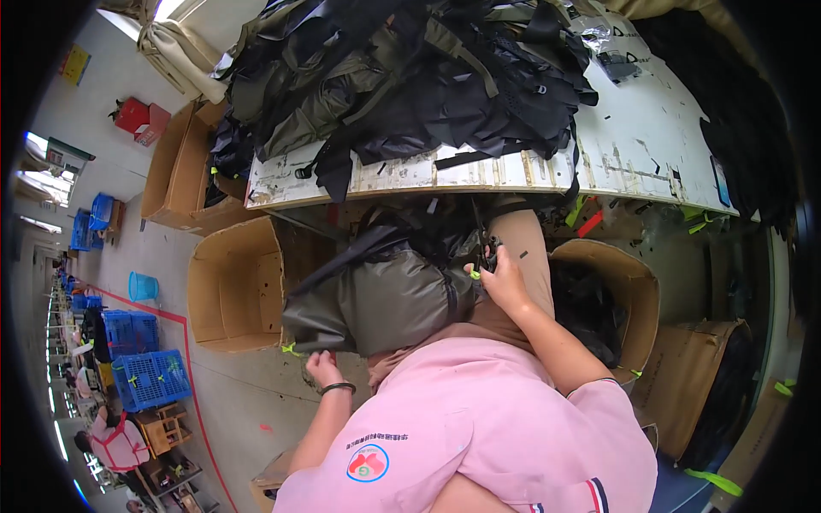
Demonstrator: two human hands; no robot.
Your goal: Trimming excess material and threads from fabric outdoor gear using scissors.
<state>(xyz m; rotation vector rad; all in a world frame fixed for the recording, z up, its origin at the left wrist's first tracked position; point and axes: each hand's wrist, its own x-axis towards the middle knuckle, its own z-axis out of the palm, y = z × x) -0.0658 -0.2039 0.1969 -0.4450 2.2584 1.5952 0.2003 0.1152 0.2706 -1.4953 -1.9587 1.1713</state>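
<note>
Even, bright daylight fills the scene, the strongest of it coming from blown-out windows at the far left edge and a pale glare at the top left. The white desk reflects it flatly, while the space beneath sits in soft shadow and the heap of black fabric loses detail. Fisheye distortion bends the desk edge, and a black vignette swallows the corners; focus holds sharp centrally, softening toward the rim.

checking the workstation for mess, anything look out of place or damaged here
The white table top is scuffed and chipped along its front edge, and the pile of black and olive bags spills over that edge. Small scraps litter the floor near the left hand.
</note>
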